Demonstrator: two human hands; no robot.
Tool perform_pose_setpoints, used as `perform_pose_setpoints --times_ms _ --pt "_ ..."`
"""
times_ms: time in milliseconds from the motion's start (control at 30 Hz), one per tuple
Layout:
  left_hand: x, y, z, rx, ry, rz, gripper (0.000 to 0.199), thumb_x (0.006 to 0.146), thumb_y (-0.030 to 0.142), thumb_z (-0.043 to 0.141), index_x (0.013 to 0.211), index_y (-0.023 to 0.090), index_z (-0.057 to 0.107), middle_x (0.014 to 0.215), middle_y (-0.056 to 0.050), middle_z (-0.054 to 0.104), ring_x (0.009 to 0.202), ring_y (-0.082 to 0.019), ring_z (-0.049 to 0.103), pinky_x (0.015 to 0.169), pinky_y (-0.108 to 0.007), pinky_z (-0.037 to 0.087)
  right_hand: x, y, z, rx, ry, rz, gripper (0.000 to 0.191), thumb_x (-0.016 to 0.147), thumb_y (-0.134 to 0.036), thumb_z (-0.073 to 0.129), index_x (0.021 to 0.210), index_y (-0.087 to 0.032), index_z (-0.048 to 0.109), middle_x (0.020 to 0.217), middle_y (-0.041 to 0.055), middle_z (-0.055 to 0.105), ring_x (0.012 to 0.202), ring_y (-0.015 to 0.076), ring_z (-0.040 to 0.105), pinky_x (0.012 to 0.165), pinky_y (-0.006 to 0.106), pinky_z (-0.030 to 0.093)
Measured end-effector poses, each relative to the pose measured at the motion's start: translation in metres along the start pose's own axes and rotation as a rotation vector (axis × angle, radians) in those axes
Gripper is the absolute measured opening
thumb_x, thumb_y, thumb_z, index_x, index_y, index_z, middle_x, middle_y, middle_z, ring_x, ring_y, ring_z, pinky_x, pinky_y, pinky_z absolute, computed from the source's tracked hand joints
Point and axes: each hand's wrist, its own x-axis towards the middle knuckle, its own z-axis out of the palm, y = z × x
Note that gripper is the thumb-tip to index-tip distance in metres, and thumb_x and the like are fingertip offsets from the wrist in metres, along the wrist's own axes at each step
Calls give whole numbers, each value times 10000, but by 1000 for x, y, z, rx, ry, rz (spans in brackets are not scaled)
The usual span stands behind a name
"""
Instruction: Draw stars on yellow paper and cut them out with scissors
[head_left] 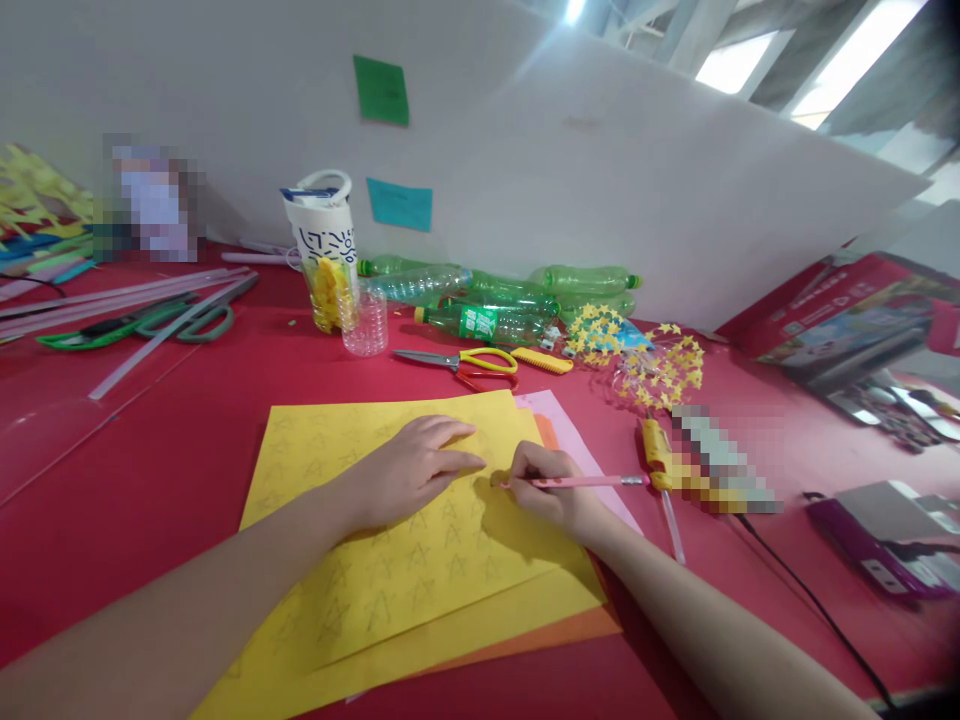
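Pencil (577, 482) sits gripped in the right hand (551, 485); the left hand (420, 465), empty, rests on yellow paper (450, 570).

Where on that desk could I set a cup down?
The red tabletop shows bare between the pale straw and yellow paper, and, more narrowly, between the right forearm and black cord. Bottles and star decorations crowd the wall side.

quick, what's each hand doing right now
Left hand: open, holding nothing, resting on the yellow paper.
Right hand: closed around the pink pencil, tip at the paper.
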Motion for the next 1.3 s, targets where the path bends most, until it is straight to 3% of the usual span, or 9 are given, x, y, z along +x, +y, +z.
perform_pose_setpoints --times_ms 267,367,500,867,1033,1300 --pt "-1 -3 -2 23 -12 34 332 939 287 368 1198 369 558 1363 -19 436 1216 -235 388 1008 -435 302 -2 -2 -8 320 46 183 150 867 -290 432 750 -198 450 523 -52 502 410 83 408 393 185 287" --pt "-1 -5 -2 21 6 32 328 940 293 367 1192 363 564 1362 -24 437 1213 -236 391 1001 -441 310 -6 -3 -12 272 -19 126 45 784 -188 517 767 -189 476 574 -50 489 478 83 416 435 184 291" --pt "-1 -5 -2 20 4 16 327 944 304 359 1192 360 564 1357 -26 440 1216 -231 389 1001 -438 310 -8 -2 -12 186 -93 55 82 693 -92 529 711 -172 527 622 -28 514 548 93 422 483 195 299" --pt "-2 -4 -2 36 -22 -3 331 941 281 364 1198 354 561 1352 -34 436 1218 -229 381 1004 -432 306 -7 -4 -9 201 -94 137 90 706 -133 551 643 -169 498 568 -34 528 494 78 411 448 182 269" --pt "-2 -5 -2 27 -15 1 329 941 287 367 1198 352 562 1354 -35 435 1220 -230 381 1007 -433 304 -7 -4 -9 172 -122 88 92 709 -132 543 646 -172 490 592 -28 533 515 84 429 463 186 279" --pt "-2 -6 -1 11 20 21 329 943 298 359 1194 354 564 1356 -27 444 1208 -233 397 993 -440 322 -6 2 -4 112 -39 114 106 727 -139 515 656 -190 455 542 -52 476 488 87 414 455 193 282"
